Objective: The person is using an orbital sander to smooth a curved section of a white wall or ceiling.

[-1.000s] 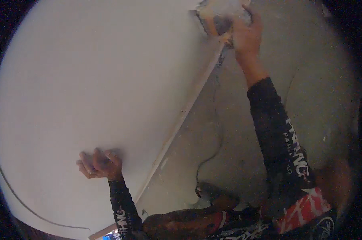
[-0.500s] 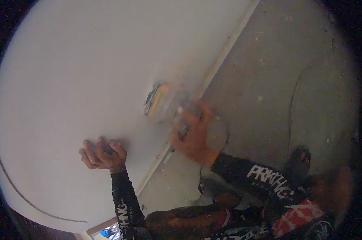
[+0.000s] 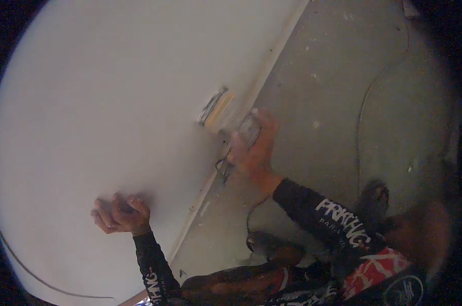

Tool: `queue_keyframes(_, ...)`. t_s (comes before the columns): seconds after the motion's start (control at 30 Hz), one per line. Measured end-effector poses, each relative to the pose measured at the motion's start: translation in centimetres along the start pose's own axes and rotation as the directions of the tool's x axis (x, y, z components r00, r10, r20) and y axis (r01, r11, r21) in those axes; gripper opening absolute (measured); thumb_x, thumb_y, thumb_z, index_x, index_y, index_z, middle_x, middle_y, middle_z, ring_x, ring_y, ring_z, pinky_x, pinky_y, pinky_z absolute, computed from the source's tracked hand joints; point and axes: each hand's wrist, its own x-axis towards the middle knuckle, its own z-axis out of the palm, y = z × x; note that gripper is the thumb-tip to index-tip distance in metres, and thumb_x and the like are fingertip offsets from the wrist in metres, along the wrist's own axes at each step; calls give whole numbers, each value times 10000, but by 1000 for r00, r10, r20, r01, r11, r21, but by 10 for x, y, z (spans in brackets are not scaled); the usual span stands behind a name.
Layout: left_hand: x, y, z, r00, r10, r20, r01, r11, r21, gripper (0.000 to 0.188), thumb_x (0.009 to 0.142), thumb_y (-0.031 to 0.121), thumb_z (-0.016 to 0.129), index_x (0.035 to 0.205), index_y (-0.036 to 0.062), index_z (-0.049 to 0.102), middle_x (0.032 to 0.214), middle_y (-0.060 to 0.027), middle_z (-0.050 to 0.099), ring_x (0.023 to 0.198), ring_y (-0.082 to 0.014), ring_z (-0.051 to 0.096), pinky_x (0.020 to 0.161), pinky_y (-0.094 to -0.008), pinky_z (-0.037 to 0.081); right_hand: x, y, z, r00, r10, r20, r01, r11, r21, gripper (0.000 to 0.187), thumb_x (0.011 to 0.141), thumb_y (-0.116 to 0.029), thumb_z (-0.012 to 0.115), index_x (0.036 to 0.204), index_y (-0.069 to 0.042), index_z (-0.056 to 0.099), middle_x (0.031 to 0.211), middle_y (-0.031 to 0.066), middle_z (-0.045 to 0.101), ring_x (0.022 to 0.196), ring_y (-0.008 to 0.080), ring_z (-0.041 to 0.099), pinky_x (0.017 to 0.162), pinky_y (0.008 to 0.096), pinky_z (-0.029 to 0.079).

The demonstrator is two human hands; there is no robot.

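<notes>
My right hand is closed around a pale handheld power tool that looks like a sander. Its flat head, with a yellow-orange band and a dark edge, lies against the white wall just above its base. Motion blurs the tool's body, and my fingers partly cover it. A thin dark loop hangs beside my wrist. Lower on the left, my left hand rests against the wall, fingers bent and apart, holding nothing.
A pale skirting strip runs slantwise between the wall and the grey, spotted floor. Across the floor trails a dark cable. My feet and bent legs are at the lower right. A dark curved line crosses the wall's lower left.
The tool's head has shifted up and right along the wall, closer to the skirting, with my right hand. My left hand appears slightly lower and further left; the whole view has shifted too.
</notes>
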Motion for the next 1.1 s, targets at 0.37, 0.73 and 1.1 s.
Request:
queue_keyframes(0.37, -36, -38, -1, 997, -44, -67, 41, 998, -37, 304, 974, 356, 575, 1197, 157, 630, 1399, -174, 541, 1355, -388, 425, 1111, -559, 307, 167, 69, -33, 960, 13, -281, 10, 997, 79, 598, 815, -228, 783, 1314, -32, 520, 1278, 190, 519, 1202, 350, 507, 1059, 446, 396)
queue_keyframes(0.73, -42, -42, -6, 998, -3, -62, 0, 999, -51, 326, 985, 374, 557, 1231, 163, 592, 1377, -184, 546, 1352, -398, 412, 1101, -538, 305, 132, 91, -36, 987, 72, -145, -60, 995, 85, 596, 851, -183, 750, 1356, -46, 464, 1285, 157, 511, 1176, 280, 530, 986, 394, 459)
queue_keyframes(1.1, 14, 5, -16, 998, 61, -5, -61, 998, -36, 331, 956, 360, 574, 1211, 154, 624, 1391, -175, 547, 1348, -377, 425, 1095, -539, 325, -44, 65, -9, 992, 49, 120, -68, 985, 158, 775, 806, -225, 764, 1428, -16, 352, 1448, 266, 303, 1379, 432, 268, 1161, 536, 221)
